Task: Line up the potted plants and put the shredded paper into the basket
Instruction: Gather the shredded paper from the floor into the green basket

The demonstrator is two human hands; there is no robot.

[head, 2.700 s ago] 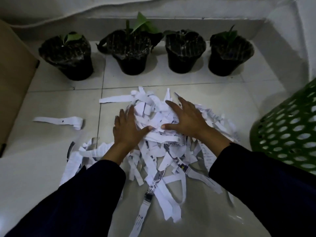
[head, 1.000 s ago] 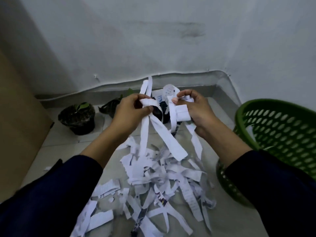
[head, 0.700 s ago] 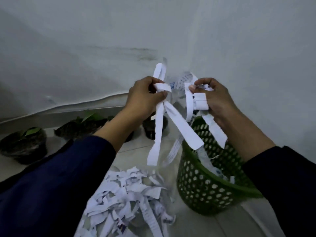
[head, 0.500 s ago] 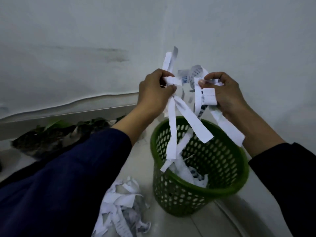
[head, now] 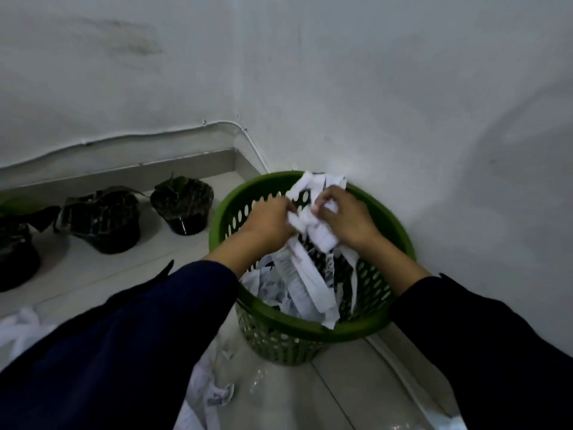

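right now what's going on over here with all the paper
A person is clearing shredded paper into a green basket. Both the left hand and the right hand grip a bunch of strips over its opening, ends trailing inside. More paper lies on the floor; potted plants stand along the wall.

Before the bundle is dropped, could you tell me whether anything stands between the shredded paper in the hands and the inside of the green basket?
Nothing visible does. The left hand and right hand hold the paper bundle above the green basket, its strips hanging inside onto paper there.
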